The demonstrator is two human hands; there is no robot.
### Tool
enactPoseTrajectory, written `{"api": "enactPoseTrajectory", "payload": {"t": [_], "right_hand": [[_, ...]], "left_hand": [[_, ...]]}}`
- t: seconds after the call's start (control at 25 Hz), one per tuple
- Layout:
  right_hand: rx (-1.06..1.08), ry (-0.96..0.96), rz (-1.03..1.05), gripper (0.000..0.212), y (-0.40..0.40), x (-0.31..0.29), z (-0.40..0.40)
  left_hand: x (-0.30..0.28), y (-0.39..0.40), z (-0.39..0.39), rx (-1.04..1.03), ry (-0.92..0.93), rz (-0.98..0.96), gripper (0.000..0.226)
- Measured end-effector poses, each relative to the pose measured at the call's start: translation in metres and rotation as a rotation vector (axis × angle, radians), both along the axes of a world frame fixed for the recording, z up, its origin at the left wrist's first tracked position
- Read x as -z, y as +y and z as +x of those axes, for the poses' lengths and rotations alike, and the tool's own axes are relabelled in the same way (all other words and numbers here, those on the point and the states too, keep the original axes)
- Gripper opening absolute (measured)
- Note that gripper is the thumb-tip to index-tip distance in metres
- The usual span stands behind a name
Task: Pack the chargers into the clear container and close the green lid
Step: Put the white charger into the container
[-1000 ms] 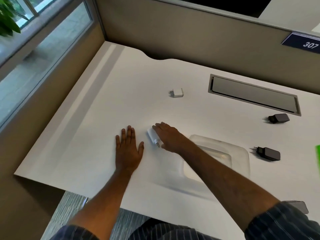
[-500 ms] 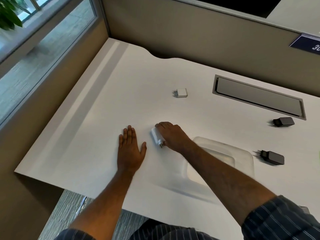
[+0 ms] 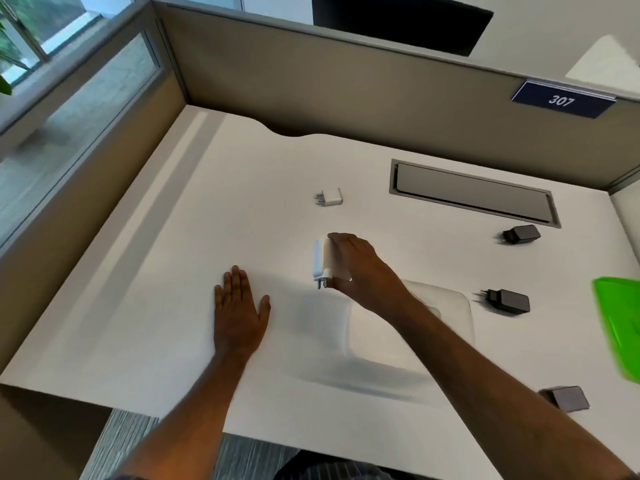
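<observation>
My right hand (image 3: 360,268) grips a white charger (image 3: 321,261) and holds it just above the desk, pins pointing toward me. The clear container (image 3: 453,306) lies right of it, partly under my right forearm. My left hand (image 3: 239,306) rests flat on the desk, fingers apart. A small white charger (image 3: 330,196) lies farther back. Two black chargers (image 3: 521,234) (image 3: 507,301) lie to the right, and a dark grey one (image 3: 568,398) sits near the front edge. The green lid (image 3: 620,327) lies at the right edge of view.
A grey cable hatch (image 3: 474,192) is set into the white desk (image 3: 138,306) at the back right. Beige partition walls (image 3: 346,91) close the back and left sides. A window runs along the left.
My right hand has lifted the white charger off the desk and turned it upright. The view has shifted, bringing the green lid and the dark grey charger into sight. My left hand stays put.
</observation>
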State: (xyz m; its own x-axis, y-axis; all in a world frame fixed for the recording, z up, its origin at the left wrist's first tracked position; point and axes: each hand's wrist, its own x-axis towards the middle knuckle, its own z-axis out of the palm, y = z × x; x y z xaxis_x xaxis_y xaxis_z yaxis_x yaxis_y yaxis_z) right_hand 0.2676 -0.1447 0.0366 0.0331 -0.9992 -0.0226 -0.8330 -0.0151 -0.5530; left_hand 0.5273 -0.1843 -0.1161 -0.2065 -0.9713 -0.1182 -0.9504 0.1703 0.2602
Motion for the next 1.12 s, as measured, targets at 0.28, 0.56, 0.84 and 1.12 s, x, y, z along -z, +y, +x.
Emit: {"api": "enactPoseTrajectory", "payload": {"t": [0.28, 0.56, 0.84, 1.12], "right_hand": [[0.085, 0.012, 0.148, 0.081, 0.062, -0.002, -0.051], [0.148, 0.075, 0.327, 0.082, 0.093, 0.029, -0.068], [0.124, 0.084, 0.433, 0.087, 0.087, 0.055, -0.059], [0.027, 0.205, 0.421, 0.083, 0.079, 0.071, -0.046]], "left_hand": [[-0.016, -0.01, -0.012, -0.018, 0.074, 0.193, 0.077], [-0.061, 0.035, -0.089, 0.007, 0.534, 0.31, 0.057], [-0.075, 0.064, -0.127, -0.138, 0.828, 0.709, 0.046], [-0.081, 0.066, -0.134, -0.154, 0.823, 0.732, 0.028]]}}
